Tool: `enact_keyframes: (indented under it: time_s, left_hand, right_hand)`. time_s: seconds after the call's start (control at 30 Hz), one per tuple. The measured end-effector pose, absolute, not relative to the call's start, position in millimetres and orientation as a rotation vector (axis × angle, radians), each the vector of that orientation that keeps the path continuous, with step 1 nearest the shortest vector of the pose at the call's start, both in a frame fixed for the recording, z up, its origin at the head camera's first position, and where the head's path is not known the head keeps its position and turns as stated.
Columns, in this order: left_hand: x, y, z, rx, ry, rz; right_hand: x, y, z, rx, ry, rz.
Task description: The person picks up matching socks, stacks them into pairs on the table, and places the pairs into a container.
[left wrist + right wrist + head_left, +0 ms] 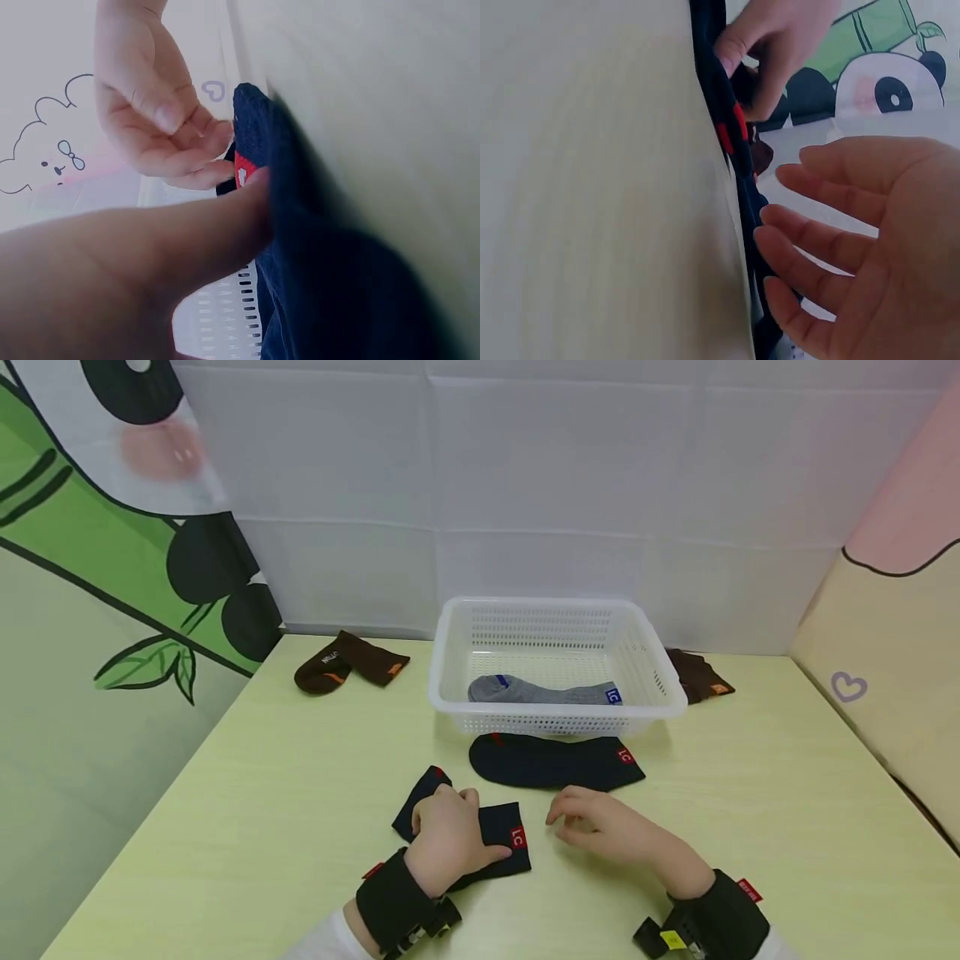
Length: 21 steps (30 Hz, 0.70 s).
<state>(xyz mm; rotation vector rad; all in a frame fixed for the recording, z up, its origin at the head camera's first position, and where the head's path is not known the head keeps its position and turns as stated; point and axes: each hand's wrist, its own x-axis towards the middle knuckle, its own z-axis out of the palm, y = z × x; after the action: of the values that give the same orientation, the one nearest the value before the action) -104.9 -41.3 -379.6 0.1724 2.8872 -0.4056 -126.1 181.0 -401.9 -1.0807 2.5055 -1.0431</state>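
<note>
In the head view my left hand is over a dark navy sock that lies bent on the table, its fingers curled at the sock and its thumb beside the red LC label. The left wrist view has the thumb against the fabric near that label. Much of the sock's middle is hidden under the hand. My right hand hovers to the right of the cuff, fingers loosely bent, holding nothing. Just beyond the hands lies a second navy sock with a red LC label, stretched out flat.
A white perforated plastic basket stands behind the socks, with a grey sock inside. Brown socks lie at the back left. Another brown sock is partly hidden behind the basket's right side. A printed cloth borders the table's rear edge.
</note>
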Motion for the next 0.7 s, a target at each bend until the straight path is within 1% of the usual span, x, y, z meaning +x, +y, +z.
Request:
enact_keyframes:
  time_s: [0.23,0.4,0.63,0.7]
  left_hand:
    - [-99.2,-38.8,-383.3,0.201,2.961,-0.427]
    - [-94.9,-36.9,-380.8,0.267,2.973,-0.371]
    - [-95.8,-38.1,-376.7,0.325,2.942,-0.306]
    - [-98.1,-40.2,-376.2,0.354,2.930,-0.262]
  right_hand:
    - [-109.9,165.4,-398.0,-1.132,2.436,-0.840]
    - [-106.7,162.1,-396.5,-1.049,2.491,-0.907]
    - [-105.2,160.8,-398.2,-1.106,2.439,-0.896]
    - [-104.9,161.3,-397.7,-1.065,2.426,-0.880]
